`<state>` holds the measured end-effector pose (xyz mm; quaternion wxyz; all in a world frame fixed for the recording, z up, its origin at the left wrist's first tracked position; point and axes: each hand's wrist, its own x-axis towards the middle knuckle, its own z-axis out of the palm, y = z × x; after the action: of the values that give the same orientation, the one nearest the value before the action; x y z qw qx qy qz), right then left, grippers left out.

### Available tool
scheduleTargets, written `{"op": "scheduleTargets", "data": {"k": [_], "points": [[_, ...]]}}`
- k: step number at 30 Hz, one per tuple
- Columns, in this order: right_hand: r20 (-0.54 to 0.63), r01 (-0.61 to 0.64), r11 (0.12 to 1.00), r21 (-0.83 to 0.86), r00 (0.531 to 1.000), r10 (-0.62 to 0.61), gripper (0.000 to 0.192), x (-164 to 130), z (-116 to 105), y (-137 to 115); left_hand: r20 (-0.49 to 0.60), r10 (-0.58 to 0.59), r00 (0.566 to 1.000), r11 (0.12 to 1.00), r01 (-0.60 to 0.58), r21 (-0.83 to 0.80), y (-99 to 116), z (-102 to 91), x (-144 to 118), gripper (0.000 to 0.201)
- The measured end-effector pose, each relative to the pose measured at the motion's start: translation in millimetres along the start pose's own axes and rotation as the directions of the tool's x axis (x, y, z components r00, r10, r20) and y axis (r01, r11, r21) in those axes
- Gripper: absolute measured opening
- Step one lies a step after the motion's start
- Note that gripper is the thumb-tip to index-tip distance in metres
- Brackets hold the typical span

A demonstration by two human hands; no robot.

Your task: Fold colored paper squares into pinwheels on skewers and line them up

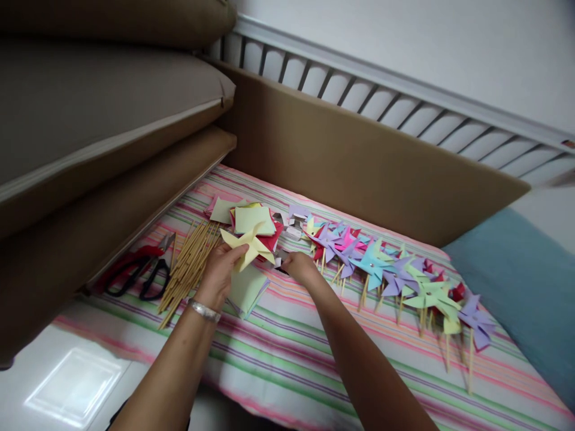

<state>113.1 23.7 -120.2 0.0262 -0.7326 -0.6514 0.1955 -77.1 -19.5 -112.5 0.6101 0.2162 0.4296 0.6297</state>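
Observation:
My left hand [219, 270], with a silver bracelet at the wrist, pinches a pale yellow paper pinwheel [252, 246] by one side. It is held above the stacked paper squares and has no stick that I can see. To its right, my right hand [300, 267] reaches down with curled fingers at a small open box [279, 260]. Whatever is between those fingertips is hidden. Behind the pinwheel lies a stack of coloured paper squares [255, 220], light green on top. More green paper [246, 290] lies beneath my left hand.
Wooden sticks [191, 269] and scissors [148, 269] lie at left. Finished pinwheels on sticks [372, 263] spread across the right of the striped cloth [309, 359]. Small white boxes [294, 227] stand behind. Brown cushions [112, 114], a brown backboard [359, 161] and a blue cushion [507, 275] border the surface.

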Motion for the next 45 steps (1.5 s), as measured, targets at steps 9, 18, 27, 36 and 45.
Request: {"op": "scheduleTargets", "data": {"k": [9, 18, 27, 36, 45], "points": [[-0.249, 0.116, 0.856, 0.504, 0.968, 0.015, 0.017, -66, 6, 30, 0.078, -0.116, 0.990, 0.991, 0.111, 0.068, -14, 13.1, -9, 0.031], [-0.319, 0.333, 0.456, 0.826, 0.941, -0.110, 0.011, -96, -5, 23, 0.112, -0.097, 0.989, 0.989, 0.083, 0.122, -47, 37.9, -19, 0.028], [-0.606, 0.559, 0.644, 0.522, 0.775, -0.180, 0.011, -97, -18, 38, 0.119, -0.076, 0.990, 0.991, 0.062, 0.117, -68, 61.8, -30, 0.027], [-0.592, 0.510, 0.759, 0.405, 0.779, -0.207, 0.013, -103, -18, 32, 0.116, -0.075, 0.990, 0.990, 0.060, 0.127, -66, 61.3, -35, 0.025], [-0.534, 0.490, 0.777, 0.395, 0.811, -0.240, 0.013, -98, -13, 29, 0.172, -0.099, 0.980, 0.988, 0.075, 0.138, -63, 59.5, -36, 0.024]]}}
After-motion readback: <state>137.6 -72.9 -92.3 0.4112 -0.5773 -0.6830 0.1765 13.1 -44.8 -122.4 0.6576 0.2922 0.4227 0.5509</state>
